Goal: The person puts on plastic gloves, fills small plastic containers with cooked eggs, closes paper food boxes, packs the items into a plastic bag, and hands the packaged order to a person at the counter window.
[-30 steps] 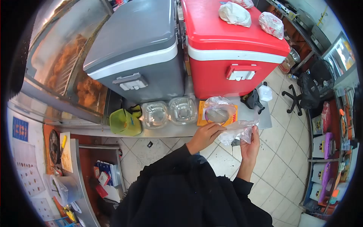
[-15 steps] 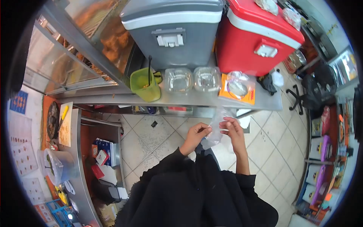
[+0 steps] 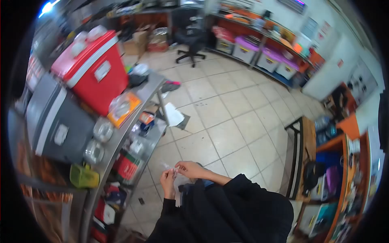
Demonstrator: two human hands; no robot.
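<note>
My left hand [image 3: 167, 183] and my right hand [image 3: 189, 169] are close together in front of my body, above the tiled floor. Both have their fingers pinched on a thin clear plastic bag [image 3: 165, 166], which is bunched up between them. Part of it is hidden by my fingers, and the picture is somewhat blurred. To the left stands the metal counter [image 3: 106, 167], out of contact with my hands. Two clear plastic containers, a nearer one [image 3: 94, 152] and a farther one [image 3: 103, 129], rest on its edge.
A grey cooler [image 3: 60, 117] and a red cooler [image 3: 95, 73] stand on the counter, with a green tub [image 3: 84, 177] and an orange packet [image 3: 129, 108]. An office chair [image 3: 190, 36] stands at the back. Shelves with purple-lidded bins [image 3: 245, 43] line the far wall; a wooden bench [image 3: 306, 162] is at right.
My view has swung to the right, so the counter and coolers now lie at the left. My hands have come closer together, and the bag is more bunched.
</note>
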